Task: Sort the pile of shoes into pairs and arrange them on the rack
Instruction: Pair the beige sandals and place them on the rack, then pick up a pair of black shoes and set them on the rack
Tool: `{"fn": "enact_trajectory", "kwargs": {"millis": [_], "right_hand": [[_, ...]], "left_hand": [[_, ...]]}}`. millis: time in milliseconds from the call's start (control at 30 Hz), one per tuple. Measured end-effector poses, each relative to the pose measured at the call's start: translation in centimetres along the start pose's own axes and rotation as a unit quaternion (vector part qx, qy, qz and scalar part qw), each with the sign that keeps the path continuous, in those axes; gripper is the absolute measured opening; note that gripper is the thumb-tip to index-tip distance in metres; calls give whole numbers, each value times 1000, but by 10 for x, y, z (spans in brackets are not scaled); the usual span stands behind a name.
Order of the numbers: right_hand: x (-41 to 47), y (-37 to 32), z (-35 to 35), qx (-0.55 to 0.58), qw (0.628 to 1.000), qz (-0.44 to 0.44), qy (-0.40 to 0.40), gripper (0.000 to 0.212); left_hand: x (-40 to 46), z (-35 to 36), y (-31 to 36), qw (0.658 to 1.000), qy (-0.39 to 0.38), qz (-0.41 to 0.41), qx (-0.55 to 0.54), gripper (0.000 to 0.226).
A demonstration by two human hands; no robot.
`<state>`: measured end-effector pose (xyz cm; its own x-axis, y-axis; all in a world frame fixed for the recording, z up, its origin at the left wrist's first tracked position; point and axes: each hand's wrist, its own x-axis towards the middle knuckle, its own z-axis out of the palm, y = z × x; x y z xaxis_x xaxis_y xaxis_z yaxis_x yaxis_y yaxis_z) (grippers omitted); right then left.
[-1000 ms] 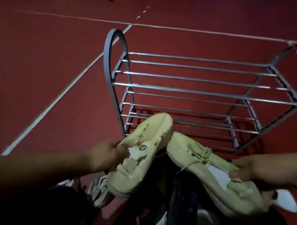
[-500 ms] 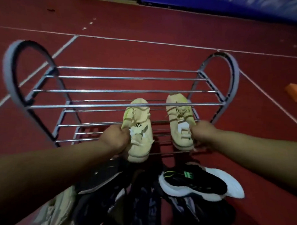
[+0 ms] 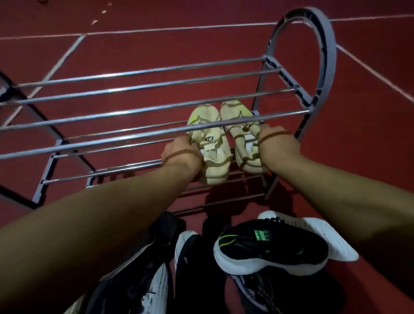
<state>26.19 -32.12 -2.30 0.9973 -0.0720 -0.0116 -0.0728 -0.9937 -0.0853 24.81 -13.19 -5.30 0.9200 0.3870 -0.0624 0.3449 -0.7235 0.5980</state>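
Note:
Two pale yellow shoes sit side by side on the lower tier at the right end of the metal shoe rack (image 3: 156,93), toes pointing away. My left hand (image 3: 181,155) grips the left yellow shoe (image 3: 210,142) at its side. The right yellow shoe (image 3: 243,139) is held at its outer side by my right hand (image 3: 276,145). Both hands reach under the top tier's bars. A pile of dark shoes lies on the floor in front of the rack, with a black sneaker with a white sole and green marks (image 3: 270,249) on top.
The rack stands on a red sports floor with white lines (image 3: 63,53). Its grey arched side frame (image 3: 324,55) rises at the right. More black and white shoes (image 3: 148,280) lie under my left forearm. A white sole (image 3: 316,233) sticks out at the right of the pile.
Both yellow shoes went from held in the air over the pile onto the rack's lower tier, then were pushed together at the right end. The view swung left to right.

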Motion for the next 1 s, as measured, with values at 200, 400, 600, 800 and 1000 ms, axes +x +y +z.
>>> {"fn": "enact_trajectory", "kwargs": {"millis": [200, 400, 600, 800, 1000], "right_hand": [[-41, 4, -2, -41, 996, -75, 11, 51], [-126, 38, 33, 57, 987, -138, -59, 36], [-180, 52, 84, 163, 954, 2, -250, 14], [-226, 65, 92, 323, 923, 11, -210, 18], [-244, 90, 108, 288, 954, 7, -77, 14]], "left_hand": [[-6, 4, -3, 998, -56, 29, -2, 42], [-87, -7, -54, 976, -50, 213, 3, 16], [-149, 68, -65, 952, -306, 23, 3, 48], [-190, 70, -68, 954, -196, -155, -169, 22], [-248, 19, -94, 843, -34, -326, -427, 20]]}}
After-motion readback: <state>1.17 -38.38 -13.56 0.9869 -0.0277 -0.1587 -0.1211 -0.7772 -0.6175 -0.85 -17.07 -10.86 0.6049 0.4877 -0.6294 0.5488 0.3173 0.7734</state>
